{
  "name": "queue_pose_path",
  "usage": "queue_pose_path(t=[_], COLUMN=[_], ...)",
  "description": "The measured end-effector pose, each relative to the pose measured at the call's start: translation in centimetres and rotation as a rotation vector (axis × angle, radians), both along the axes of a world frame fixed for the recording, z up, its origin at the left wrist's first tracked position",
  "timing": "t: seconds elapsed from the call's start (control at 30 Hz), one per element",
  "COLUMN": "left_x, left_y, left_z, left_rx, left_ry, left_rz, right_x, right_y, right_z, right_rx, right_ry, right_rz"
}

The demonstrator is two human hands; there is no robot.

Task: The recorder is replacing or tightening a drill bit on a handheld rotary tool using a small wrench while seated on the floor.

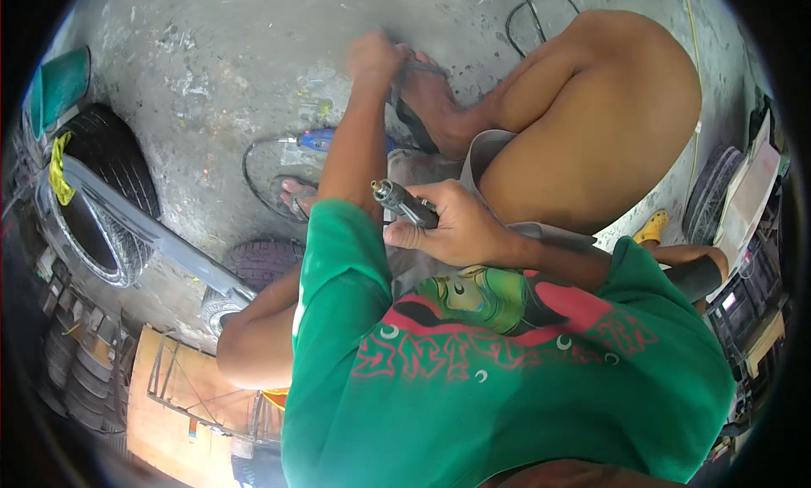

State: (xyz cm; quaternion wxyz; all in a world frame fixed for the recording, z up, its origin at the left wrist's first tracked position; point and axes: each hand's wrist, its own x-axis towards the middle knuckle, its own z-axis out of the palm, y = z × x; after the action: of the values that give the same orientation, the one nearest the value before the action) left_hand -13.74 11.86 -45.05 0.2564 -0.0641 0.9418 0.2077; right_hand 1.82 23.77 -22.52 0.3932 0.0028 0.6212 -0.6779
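My right hand (456,226) is closed around a short black cylindrical piece with a brass-coloured tip (407,204), held in front of my shirt with the tip pointing up and left. My left hand (374,55) is stretched out low over the floor, beside the toes of my sandalled foot (427,91). Its fingers look curled and are slightly blurred; whatever they may hold is hidden. Under my left forearm a blue tool with a metal nose (318,139) lies on the floor, partly covered by the arm. A thin black cord curves away from its nose.
At left stands a tyre (118,184) with a long grey bar (169,250) across it, a yellow cloth (61,169) and a teal container (62,87) nearby. Another tyre (263,258) lies behind my knee. Black cable (511,27) loops at the top. Another person's yellow clog (651,227) shows at right.
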Motion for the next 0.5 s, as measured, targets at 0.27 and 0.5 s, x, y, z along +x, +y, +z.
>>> queue_pose_path(t=[0.27, 0.5], left_x=[-1.8, -1.7], left_y=[2.8, -2.6], left_z=[-1.7, -1.3], left_rx=[-0.097, 0.016], left_ry=[-0.099, 0.029], left_rz=[-0.016, 0.195], right_x=[-0.4, -0.6], right_y=[1.2, 1.1], right_z=[0.0, 0.8], right_rx=[-0.019, -0.035], right_ry=[-0.086, -0.040], right_rz=[-0.107, -0.093])
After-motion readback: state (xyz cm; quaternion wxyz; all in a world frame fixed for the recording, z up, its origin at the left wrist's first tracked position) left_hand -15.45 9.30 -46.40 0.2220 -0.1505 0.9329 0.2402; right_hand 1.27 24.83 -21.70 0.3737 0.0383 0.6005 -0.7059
